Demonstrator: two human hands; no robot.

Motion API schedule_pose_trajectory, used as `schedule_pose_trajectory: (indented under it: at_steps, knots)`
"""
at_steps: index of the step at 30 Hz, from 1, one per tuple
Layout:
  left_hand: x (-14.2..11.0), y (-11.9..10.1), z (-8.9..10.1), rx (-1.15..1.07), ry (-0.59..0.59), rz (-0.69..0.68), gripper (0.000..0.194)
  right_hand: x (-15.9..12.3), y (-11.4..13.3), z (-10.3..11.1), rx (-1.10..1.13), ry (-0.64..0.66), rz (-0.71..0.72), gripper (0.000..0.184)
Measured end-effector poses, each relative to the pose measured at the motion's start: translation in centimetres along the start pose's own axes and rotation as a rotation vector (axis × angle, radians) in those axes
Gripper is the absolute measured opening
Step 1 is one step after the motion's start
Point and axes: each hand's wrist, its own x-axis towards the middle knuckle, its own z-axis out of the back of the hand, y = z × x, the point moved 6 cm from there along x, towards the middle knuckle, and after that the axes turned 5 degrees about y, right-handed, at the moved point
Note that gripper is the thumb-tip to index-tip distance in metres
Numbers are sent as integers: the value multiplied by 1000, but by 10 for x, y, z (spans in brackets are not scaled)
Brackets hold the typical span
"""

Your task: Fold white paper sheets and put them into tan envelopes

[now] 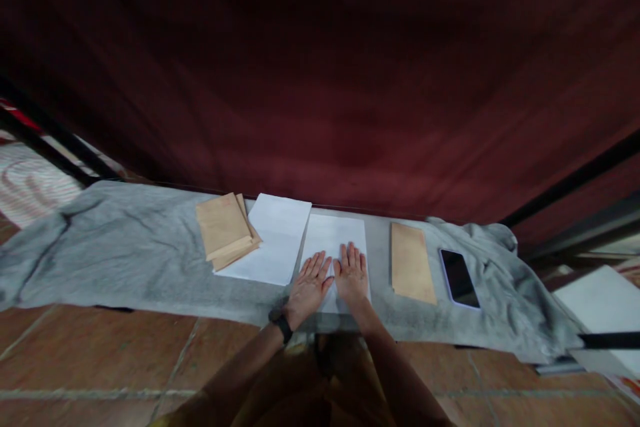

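Both my hands lie flat, side by side, on a white sheet of paper (333, 235) spread on a grey cloth (125, 247). My left hand (310, 283) has its fingers stretched out and wears a black band at the wrist. My right hand (351, 273) also rests palm down with fingers spread. Neither hand holds anything. To the left lies a second white sheet (275, 243) with a small stack of brown envelopes (225, 228) partly on it. A single brown envelope (411, 261) lies to the right.
A dark phone (459, 278) lies screen up right of the single envelope. A dark red curtain (325, 80) hangs behind the cloth. Brown floor tiles (100, 353) run along the near side. A white board (605, 307) sits at the far right.
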Motion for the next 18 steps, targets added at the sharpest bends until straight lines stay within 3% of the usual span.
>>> schedule_pose_trajectory:
  at_steps: [5, 12, 18]
  knots:
    - [-27, 3, 12, 5, -5, 12, 56, -15, 0, 6, 17, -71, 29, 54]
    - [-35, 1, 23, -38, 43, 28, 54, -66, -10, 13, -20, -9, 119, 54]
    - [-48, -13, 32, -110, 152, -182, 49, -89, -24, 22, -25, -48, 141, 56]
